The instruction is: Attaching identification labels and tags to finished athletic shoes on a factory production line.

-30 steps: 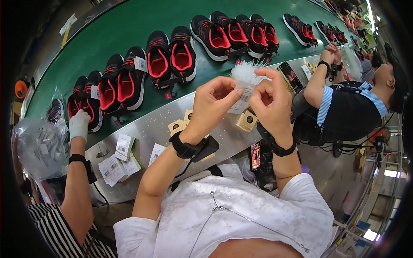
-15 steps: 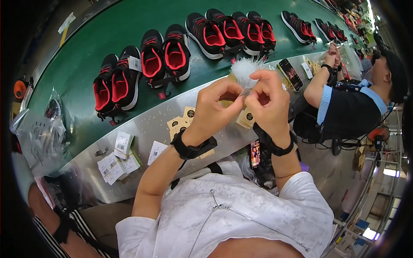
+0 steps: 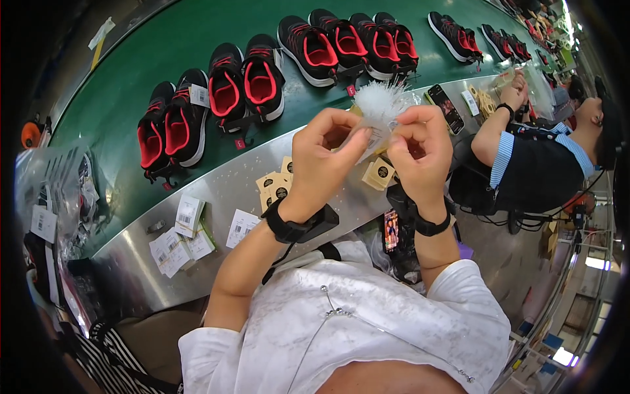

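Between both hands is a small whitish, translucent slip (image 3: pixel 375 133), held above the metal ledge. My left hand (image 3: pixel 326 150) pinches its left side between thumb and forefinger. The fingertips of my right hand (image 3: pixel 420 146) are closed at its right edge. Just beyond my fingers stands a bristly bundle of white plastic tag fasteners (image 3: pixel 379 98). Brown card tags (image 3: pixel 378 173) lie beneath my right hand, and more brown tags (image 3: pixel 274 186) sit beside my left wrist. Black straps circle both wrists.
Black-and-red sneakers (image 3: pixel 262 82) stand in pairs along the green belt (image 3: pixel 131 65). White barcode tags (image 3: pixel 176 251) are stacked on the metal ledge (image 3: pixel 138 276). A phone (image 3: pixel 445 108) lies ahead right. A co-worker (image 3: pixel 535 154) sits to the right. A clear bag (image 3: pixel 49 164) hangs at left.
My hands have drawn slightly apart, showing more of the slip. Sneakers on the belt have shifted a little left. At far left, the other person's arm has moved and a tagged shoe now shows.
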`<action>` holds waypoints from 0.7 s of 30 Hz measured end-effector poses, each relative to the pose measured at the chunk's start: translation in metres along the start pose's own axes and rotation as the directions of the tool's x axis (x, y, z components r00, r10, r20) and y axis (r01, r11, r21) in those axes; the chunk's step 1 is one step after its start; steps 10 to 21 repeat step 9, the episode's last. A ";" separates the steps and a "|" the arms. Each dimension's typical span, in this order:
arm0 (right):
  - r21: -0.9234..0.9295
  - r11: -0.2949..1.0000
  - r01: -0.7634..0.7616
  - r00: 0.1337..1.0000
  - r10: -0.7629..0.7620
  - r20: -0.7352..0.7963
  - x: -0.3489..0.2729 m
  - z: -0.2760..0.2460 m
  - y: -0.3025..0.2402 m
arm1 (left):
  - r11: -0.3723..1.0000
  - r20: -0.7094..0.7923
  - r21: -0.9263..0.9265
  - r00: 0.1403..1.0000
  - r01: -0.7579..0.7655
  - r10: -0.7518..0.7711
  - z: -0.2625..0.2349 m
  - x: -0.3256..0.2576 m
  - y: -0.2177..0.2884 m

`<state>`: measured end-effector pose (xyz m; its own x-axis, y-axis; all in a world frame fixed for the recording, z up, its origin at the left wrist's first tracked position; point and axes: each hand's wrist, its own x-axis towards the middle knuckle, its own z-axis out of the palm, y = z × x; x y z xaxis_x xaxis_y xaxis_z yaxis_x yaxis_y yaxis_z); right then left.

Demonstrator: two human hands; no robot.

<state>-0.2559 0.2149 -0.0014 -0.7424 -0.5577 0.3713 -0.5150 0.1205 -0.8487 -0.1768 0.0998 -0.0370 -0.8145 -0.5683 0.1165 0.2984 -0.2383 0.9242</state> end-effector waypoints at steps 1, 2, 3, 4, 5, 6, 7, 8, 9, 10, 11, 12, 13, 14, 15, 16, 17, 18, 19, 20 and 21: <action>0.052 0.999 -0.009 1.000 0.010 -0.022 0.000 0.000 0.000 | 1.000 -0.014 -0.008 1.000 -0.001 0.001 0.000 0.002 0.000; 0.053 0.999 -0.010 1.000 0.011 -0.022 0.000 0.000 0.001 | 1.000 -0.028 -0.015 1.000 -0.002 0.002 0.001 0.003 0.000; 0.042 0.999 -0.012 1.000 0.013 -0.011 0.000 -0.001 0.003 | 1.000 -0.028 -0.014 1.000 -0.001 0.001 0.001 0.003 -0.001; 0.030 0.999 -0.014 1.000 0.014 -0.001 0.001 -0.001 0.004 | 1.000 -0.023 -0.016 1.000 -0.002 0.002 0.002 0.003 -0.001; 0.031 0.999 -0.015 1.000 0.015 -0.001 0.001 -0.002 0.005 | 1.000 -0.018 -0.019 1.000 -0.003 0.003 0.003 0.003 -0.001; 0.026 1.000 -0.003 1.000 0.003 -0.002 0.002 -0.002 0.006 | 1.000 -0.018 -0.018 1.000 -0.002 0.002 0.004 0.003 -0.001; 0.022 1.000 0.009 1.000 -0.009 -0.003 0.002 -0.003 0.006 | 1.000 -0.010 0.011 1.000 -0.010 0.010 0.004 0.003 -0.001; 0.011 1.000 -0.002 1.000 0.002 0.007 0.003 -0.004 0.007 | 0.999 -0.001 0.041 1.000 -0.019 0.019 0.005 0.003 -0.002; 0.001 1.000 -0.013 1.000 0.013 0.017 0.004 -0.005 0.007 | 0.999 0.001 0.032 1.000 -0.017 0.017 0.006 0.003 -0.001; 0.001 1.000 -0.013 1.000 0.013 0.017 0.004 -0.005 0.007 | 0.999 0.001 0.032 1.000 -0.017 0.017 0.006 0.003 -0.001; 0.001 1.000 -0.013 1.000 0.013 0.017 0.004 -0.005 0.007 | 0.999 0.001 0.032 1.000 -0.017 0.017 0.006 0.003 -0.001; 0.001 1.000 -0.013 1.000 0.013 0.017 0.004 -0.005 0.007 | 0.999 0.001 0.032 1.000 -0.017 0.017 0.006 0.003 -0.001; 0.001 1.000 -0.013 1.000 0.013 0.017 0.004 -0.005 0.007 | 0.999 0.001 0.032 1.000 -0.017 0.017 0.006 0.003 -0.001; 0.001 1.000 -0.013 1.000 0.013 0.017 0.004 -0.005 0.007 | 0.999 0.001 0.032 1.000 -0.017 0.017 0.006 0.003 -0.001; 0.001 1.000 -0.013 1.000 0.013 0.017 0.004 -0.005 0.007 | 0.999 0.001 0.032 1.000 -0.017 0.017 0.006 0.003 -0.001; 0.001 1.000 -0.013 1.000 0.013 0.017 0.004 -0.005 0.007 | 0.999 0.001 0.032 1.000 -0.017 0.017 0.006 0.003 -0.001; 0.001 1.000 -0.013 1.000 0.013 0.017 0.004 -0.005 0.007 | 0.999 0.001 0.032 1.000 -0.017 0.017 0.006 0.003 -0.001; 0.001 1.000 -0.013 1.000 0.013 0.017 0.004 -0.005 0.007 | 0.999 0.001 0.032 1.000 -0.017 0.017 0.006 0.003 -0.001; 0.001 1.000 -0.013 1.000 0.013 0.017 0.004 -0.005 0.007 | 0.999 0.001 0.032 1.000 -0.017 0.017 0.006 0.003 -0.001; 0.001 1.000 -0.013 1.000 0.013 0.017 0.004 -0.005 0.007 | 0.999 0.001 0.032 1.000 -0.017 0.017 0.006 0.003 -0.001; 0.001 1.000 -0.013 1.000 0.013 0.017 0.004 -0.005 0.007 | 0.999 0.001 0.032 1.000 -0.017 0.017 0.006 0.003 -0.001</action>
